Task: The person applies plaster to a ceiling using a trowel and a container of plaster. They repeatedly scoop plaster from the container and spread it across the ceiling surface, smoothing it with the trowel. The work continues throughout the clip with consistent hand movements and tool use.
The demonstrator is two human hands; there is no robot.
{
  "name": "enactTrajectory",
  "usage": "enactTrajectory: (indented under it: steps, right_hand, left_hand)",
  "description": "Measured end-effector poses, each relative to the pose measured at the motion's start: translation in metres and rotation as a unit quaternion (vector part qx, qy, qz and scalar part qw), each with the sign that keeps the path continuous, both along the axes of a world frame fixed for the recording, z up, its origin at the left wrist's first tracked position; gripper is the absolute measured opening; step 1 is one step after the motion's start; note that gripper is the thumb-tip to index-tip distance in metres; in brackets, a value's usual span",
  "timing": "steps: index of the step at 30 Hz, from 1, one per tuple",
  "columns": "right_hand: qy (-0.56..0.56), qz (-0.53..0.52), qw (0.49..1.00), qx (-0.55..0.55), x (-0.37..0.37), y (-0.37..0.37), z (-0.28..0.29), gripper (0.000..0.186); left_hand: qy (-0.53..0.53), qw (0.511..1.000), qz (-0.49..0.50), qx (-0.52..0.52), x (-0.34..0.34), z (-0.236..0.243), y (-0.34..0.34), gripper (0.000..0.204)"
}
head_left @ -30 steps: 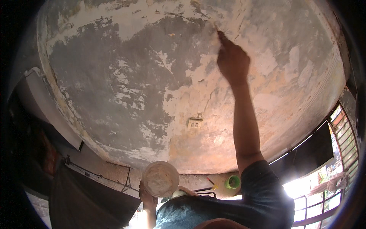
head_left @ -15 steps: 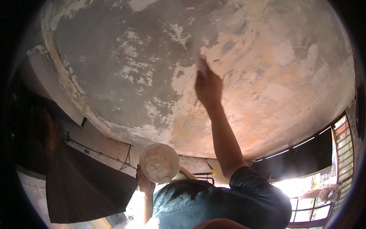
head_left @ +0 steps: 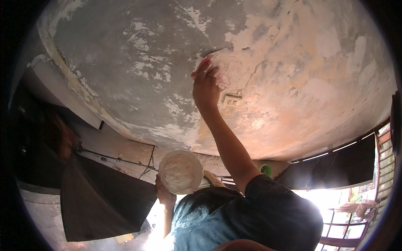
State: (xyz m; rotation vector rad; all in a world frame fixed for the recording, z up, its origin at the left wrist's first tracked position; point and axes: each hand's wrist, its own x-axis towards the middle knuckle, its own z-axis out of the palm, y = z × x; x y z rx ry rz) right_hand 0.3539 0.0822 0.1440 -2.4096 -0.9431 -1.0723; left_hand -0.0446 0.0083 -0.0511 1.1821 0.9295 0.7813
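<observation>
My left hand (head_left: 164, 191) grips the side of a round whitish tub (head_left: 181, 173), which is tilted so its inside shows pale, creamy paste. My right arm reaches up to a large plastered surface (head_left: 125, 75), patched grey and pinkish white. Against that surface, my right hand (head_left: 206, 88) is closed around something with a reddish edge and a whitish, blurred part beside the fingers. Its kind is not clear. Just right of my right wrist, a small pale socket-like fitting (head_left: 232, 99) sits in the plaster.
A dark hanging sheet (head_left: 104, 201) is at the lower left, under a thin cable (head_left: 113, 160). A pale ledge (head_left: 63, 90) borders the surface on the left. Beyond my right upper arm is a green round container (head_left: 265, 169). Dark sheeting (head_left: 335, 165) and a barred window (head_left: 383, 163) stand at the right.
My right hand has moved left across the plaster, and the socket-like fitting now shows beside the wrist. The tub sits slightly higher and farther right in view, still in my left hand.
</observation>
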Motion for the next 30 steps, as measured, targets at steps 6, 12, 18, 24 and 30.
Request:
enactTrajectory:
  steps: [6,12,18,24,30]
  right_hand:
    - [0.270,0.128,0.953,-0.042,-0.034,-0.039,0.030,0.063]
    - [0.102,0.100,0.966,0.213,-0.027,-0.092,0.037,0.055]
    - [0.006,-0.040,0.996,0.084,0.000,-0.038,0.020,0.057]
    - [0.050,0.051,0.997,0.007,-0.019,-0.009,-0.010,0.072]
    - [0.221,0.099,0.969,0.057,-0.046,-0.058,-0.005,0.067]
  left_hand:
    - [-0.239,0.914,0.036,-0.325,0.016,0.031,0.004,0.057]
    - [-0.225,0.935,-0.015,-0.273,0.017,0.018,0.005,0.051]
    - [-0.235,0.919,0.012,-0.316,0.012,0.019,0.004,0.049]
    - [-0.215,0.946,-0.031,-0.239,0.008,0.012,0.001,0.050]
    - [-0.064,0.988,-0.063,-0.123,0.013,0.032,-0.007,0.053]
